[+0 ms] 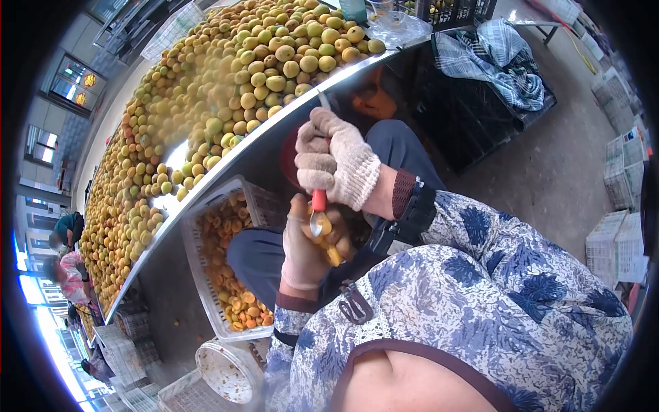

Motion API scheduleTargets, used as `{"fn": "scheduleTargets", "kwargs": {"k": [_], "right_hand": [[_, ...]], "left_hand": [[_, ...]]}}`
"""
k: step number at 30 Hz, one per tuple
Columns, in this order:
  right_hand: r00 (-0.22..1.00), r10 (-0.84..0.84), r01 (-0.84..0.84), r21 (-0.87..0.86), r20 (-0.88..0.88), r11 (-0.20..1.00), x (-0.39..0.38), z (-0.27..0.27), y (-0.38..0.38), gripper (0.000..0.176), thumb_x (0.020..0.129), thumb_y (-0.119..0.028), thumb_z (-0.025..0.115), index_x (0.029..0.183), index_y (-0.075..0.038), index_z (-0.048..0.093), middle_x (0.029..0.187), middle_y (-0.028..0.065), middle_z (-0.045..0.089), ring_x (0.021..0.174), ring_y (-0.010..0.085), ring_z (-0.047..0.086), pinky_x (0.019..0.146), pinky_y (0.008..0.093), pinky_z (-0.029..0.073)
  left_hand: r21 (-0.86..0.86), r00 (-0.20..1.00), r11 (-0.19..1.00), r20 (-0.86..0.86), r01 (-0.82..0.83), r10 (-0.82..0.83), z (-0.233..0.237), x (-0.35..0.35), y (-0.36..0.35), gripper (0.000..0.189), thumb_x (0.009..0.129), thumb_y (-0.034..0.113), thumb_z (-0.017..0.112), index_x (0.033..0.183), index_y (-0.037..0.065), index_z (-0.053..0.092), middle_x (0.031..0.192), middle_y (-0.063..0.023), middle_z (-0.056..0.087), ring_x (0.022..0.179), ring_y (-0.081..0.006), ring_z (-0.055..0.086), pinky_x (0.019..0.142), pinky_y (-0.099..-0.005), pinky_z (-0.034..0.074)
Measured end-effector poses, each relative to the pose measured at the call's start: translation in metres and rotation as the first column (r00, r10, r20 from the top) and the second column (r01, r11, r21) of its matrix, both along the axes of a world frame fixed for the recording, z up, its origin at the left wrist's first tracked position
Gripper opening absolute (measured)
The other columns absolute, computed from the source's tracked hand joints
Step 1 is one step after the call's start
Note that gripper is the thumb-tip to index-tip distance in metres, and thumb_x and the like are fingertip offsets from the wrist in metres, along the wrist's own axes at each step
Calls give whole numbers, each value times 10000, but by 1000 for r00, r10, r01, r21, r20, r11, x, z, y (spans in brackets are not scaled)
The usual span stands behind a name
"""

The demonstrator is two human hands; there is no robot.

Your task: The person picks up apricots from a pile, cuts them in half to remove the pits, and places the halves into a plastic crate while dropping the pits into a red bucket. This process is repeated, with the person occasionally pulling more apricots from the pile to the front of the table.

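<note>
My right hand [338, 159], in a knitted glove, is wrapped round a red-handled spoon [319, 201]; its metal tip points down. A narrow blade [324, 101] juts from the top of the same fist; whether it is part of the spoon's handle is hidden. Just below, my gloved left hand [305, 250] is closed round a cut apricot [329, 240] with wet orange flesh. The spoon tip is at the flesh. Beside my left hand stands a white crate [199, 275] of opened apricot pieces [240, 300].
Whole apricots [274, 69] cover the metal-edged table [233, 152] ahead. A white bucket [230, 374] stands near the crate. Checked cloth [491, 62] lies on a black crate [473, 117] at right. Stacked crates [614, 247] line the far right; other people [68, 275] are at far left.
</note>
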State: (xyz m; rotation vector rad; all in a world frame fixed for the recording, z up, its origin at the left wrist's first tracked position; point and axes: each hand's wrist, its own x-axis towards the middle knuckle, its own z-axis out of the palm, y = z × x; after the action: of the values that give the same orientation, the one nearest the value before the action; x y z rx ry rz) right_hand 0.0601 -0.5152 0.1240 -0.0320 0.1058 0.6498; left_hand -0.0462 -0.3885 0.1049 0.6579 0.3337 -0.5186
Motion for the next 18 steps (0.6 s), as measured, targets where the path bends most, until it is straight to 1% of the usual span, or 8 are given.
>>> {"fn": "scheduleTargets", "kwargs": {"k": [2, 6, 8, 11, 12, 14, 16, 18], "right_hand": [[999, 37, -36, -210, 1, 977, -8, 9, 5, 390, 1003, -406, 517, 738, -122, 551, 505, -61, 316, 339, 102, 284, 301, 284, 237], [988, -53, 94, -292, 147, 952, 4, 13, -1, 360, 985, -407, 543, 762, -125, 538, 484, -85, 267, 323, 83, 247, 317, 276, 188], [957, -1, 138, -451, 291, 882, 6, 19, -12, 177, 946, -243, 611, 849, -94, 611, 484, -72, 354, 323, 70, 283, 313, 283, 220], [719, 284, 471, -746, 634, 471, -10, 20, 2, 173, 922, -203, 670, 962, -35, 677, 728, 12, 646, 590, 124, 611, 504, 277, 476], [384, 432, 715, -559, 816, 420, -8, -6, 8, 230, 897, -210, 674, 1053, -41, 662, 872, 61, 692, 757, 201, 675, 657, 322, 529], [258, 792, 772, -611, 553, 175, -31, 8, 13, 264, 848, -183, 673, 1073, -46, 644, 943, 118, 690, 843, 290, 683, 733, 385, 540], [140, 841, 897, -427, 523, 116, -42, -1, 20, 300, 812, -163, 658, 1095, -65, 634, 951, 160, 665, 869, 339, 668, 749, 398, 542], [71, 799, 910, -366, 597, 193, -42, -11, 26, 241, 815, -174, 650, 1039, -92, 612, 897, 152, 667, 848, 359, 666, 735, 449, 537]], "left_hand": [[-163, 998, 986, -50, 22, -31, -2, 3, 1, 632, 1001, 607, 287, 837, 48, 531, 583, -40, 432, 479, -199, 503, 454, -297, 432], [146, 988, 978, 26, -152, 149, -3, 5, 3, 573, 1006, 562, 361, 909, 39, 573, 664, -32, 478, 564, -164, 501, 522, -285, 447], [248, 966, 935, 117, -254, 231, -1, 6, 9, 526, 1009, 525, 410, 951, 37, 595, 724, -29, 527, 600, -141, 496, 547, -273, 440], [223, 945, 928, 205, -299, 256, -12, 12, 23, 575, 1001, 572, 400, 971, 29, 586, 755, -58, 538, 689, -179, 561, 623, -302, 506], [217, 938, 922, 210, -321, 277, -16, 14, 24, 575, 1001, 572, 400, 971, 29, 586, 755, -58, 538, 689, -179, 561, 623, -302, 506], [240, 893, 862, 166, -448, 418, -20, 20, 24, 561, 1000, 575, 402, 1000, 51, 604, 868, -68, 609, 818, -193, 606, 731, -306, 516], [44, 919, 930, 180, -364, 351, -31, 19, 35, 583, 1002, 574, 397, 1091, 44, 624, 1030, -80, 660, 948, -211, 636, 814, -337, 516], [60, 923, 927, 137, -370, 360, -49, 24, 41, 599, 1001, 578, 392, 1091, 36, 631, 1028, -87, 663, 929, -218, 641, 821, -352, 516]]}}
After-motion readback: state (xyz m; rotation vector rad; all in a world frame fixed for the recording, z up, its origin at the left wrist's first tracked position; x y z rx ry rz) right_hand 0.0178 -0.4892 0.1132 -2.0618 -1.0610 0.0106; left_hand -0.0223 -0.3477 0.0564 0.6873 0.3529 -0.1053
